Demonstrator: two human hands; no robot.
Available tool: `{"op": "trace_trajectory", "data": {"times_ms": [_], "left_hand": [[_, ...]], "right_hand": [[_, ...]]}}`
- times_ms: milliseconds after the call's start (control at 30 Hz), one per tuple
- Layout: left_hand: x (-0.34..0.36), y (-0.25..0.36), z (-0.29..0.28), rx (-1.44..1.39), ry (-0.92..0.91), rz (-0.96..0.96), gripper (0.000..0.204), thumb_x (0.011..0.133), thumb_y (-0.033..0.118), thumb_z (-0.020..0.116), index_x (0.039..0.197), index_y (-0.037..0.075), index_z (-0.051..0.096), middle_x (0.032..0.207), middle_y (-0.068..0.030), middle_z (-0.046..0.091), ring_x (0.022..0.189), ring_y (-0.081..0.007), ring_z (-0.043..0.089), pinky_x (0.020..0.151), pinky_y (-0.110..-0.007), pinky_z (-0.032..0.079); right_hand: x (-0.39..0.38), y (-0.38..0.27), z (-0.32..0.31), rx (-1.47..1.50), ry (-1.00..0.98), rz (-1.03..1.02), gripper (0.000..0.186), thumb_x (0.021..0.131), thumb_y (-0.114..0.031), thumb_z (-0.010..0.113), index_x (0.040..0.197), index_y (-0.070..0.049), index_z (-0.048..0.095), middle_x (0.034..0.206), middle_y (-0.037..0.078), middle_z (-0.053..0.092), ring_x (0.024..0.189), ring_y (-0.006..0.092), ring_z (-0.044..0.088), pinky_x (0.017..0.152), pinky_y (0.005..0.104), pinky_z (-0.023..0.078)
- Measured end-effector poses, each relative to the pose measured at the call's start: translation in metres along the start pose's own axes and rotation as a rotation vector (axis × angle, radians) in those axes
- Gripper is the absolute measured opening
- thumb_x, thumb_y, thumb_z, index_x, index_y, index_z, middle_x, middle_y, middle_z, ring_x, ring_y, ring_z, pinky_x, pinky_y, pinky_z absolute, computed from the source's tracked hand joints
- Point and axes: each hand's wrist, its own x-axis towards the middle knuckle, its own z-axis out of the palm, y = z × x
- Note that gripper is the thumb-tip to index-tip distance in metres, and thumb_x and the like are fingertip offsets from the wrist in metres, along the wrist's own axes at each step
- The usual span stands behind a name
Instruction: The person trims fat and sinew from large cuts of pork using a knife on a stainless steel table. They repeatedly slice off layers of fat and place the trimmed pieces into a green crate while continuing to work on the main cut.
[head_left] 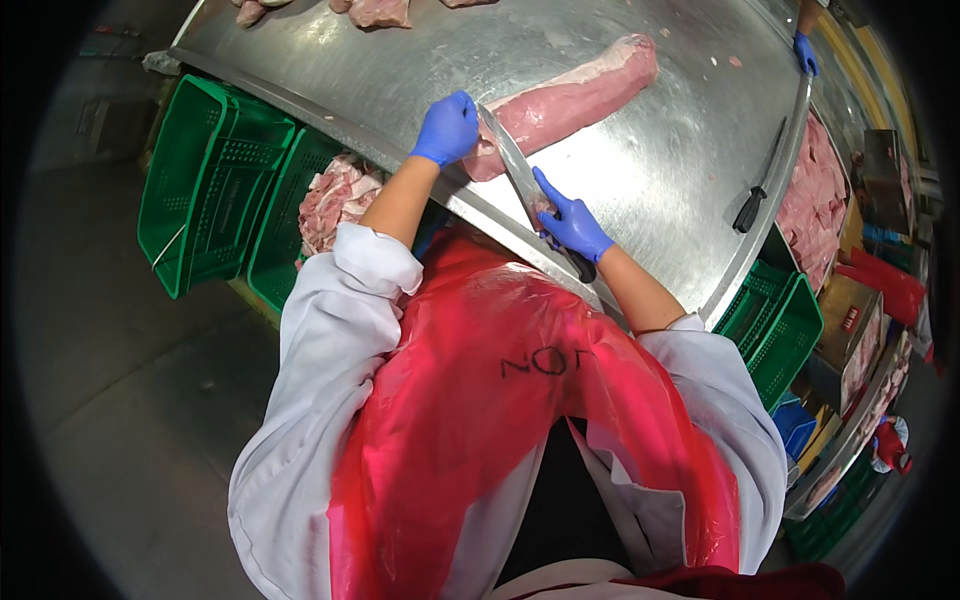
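Note:
A long pink pork loin (570, 100) with a pale fat strip lies on the steel table, its near end by my left hand. My right hand (574, 222), in a blue glove, holds a knife (512, 158) around the base of its broad blade. Its dark handle juts out below the palm, and a small meat scrap shows by the fingers. My left hand (447, 128), also blue-gloved, is closed beside the blade's tip at the loin's near end; what its fingers hold, if anything, is hidden.
The steel table (660, 180) carries another black-handled knife (750, 208) at right and meat pieces (375, 10) at the far edge. Green crates (205, 190) stand left, near meat trimmings (335, 200). Pink meat (812, 195) fills a container at right. Another person's gloved hand (806, 55) touches the far-right edge.

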Motion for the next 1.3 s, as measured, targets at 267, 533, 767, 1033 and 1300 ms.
{"op": "trace_trajectory", "data": {"times_ms": [267, 533, 767, 1033, 1300], "left_hand": [[0.009, -0.001, -0.042, -0.014, 0.061, 0.015, 0.018, 0.091, 0.018, 0.064, 0.091, 0.001, 0.065, 0.079, -0.0233, 0.067, 0.071, -0.0372, 0.068, 0.068, -0.045, 0.054], [-0.033, -0.012, -0.021, 0.105, 0.123, 0.093, 0.023, 0.087, 0.022, 0.069, 0.087, 0.000, 0.064, 0.080, -0.0236, 0.068, 0.074, -0.0424, 0.068, 0.070, -0.048, 0.054], [-0.052, -0.027, 0.054, 0.165, 0.156, 0.025, 0.027, 0.081, 0.024, 0.074, 0.086, 0.000, 0.064, 0.081, -0.0254, 0.068, 0.074, -0.0433, 0.068, 0.068, -0.048, 0.054], [-0.046, -0.028, 0.009, 0.054, 0.028, -0.138, 0.029, 0.080, 0.021, 0.070, 0.098, -0.002, 0.069, 0.092, -0.0286, 0.070, 0.085, -0.0418, 0.071, 0.074, -0.045, 0.056], [-0.058, -0.036, 0.008, -0.061, 0.081, -0.139, 0.024, 0.082, 0.020, 0.069, 0.089, -0.003, 0.067, 0.077, -0.0209, 0.069, 0.070, -0.0268, 0.067, 0.066, -0.041, 0.053]], "right_hand": [[0.037, -0.036, -0.002, -0.060, 0.005, 0.038, 0.074, 0.100, -0.030, 0.053, 0.165, -0.032, 0.017, 0.091, 0.021, 0.074, 0.085, 0.0377, 0.074, 0.086, 0.0444, 0.056], [-0.119, 0.010, -0.054, -0.051, -0.282, 0.240, 0.074, 0.096, -0.017, 0.057, 0.163, -0.027, 0.027, 0.083, 0.019, 0.073, 0.075, 0.0333, 0.073, 0.081, 0.0425, 0.058], [-0.024, 0.019, -0.054, 0.028, 0.344, -0.140, 0.075, 0.096, -0.011, 0.057, 0.164, -0.027, 0.028, 0.078, 0.010, 0.071, 0.065, 0.0151, 0.067, 0.072, 0.0337, 0.058], [0.067, -0.027, 0.014, -0.083, 0.167, -0.128, 0.069, 0.103, -0.032, 0.052, 0.164, -0.031, 0.021, 0.092, 0.026, 0.073, 0.084, 0.0439, 0.072, 0.084, 0.0480, 0.056], [0.007, -0.019, -0.003, -0.284, -0.078, -0.145, 0.063, 0.106, -0.038, 0.041, 0.164, -0.027, 0.019, 0.103, 0.031, 0.069, 0.091, 0.0489, 0.068, 0.085, 0.0522, 0.054]]}}
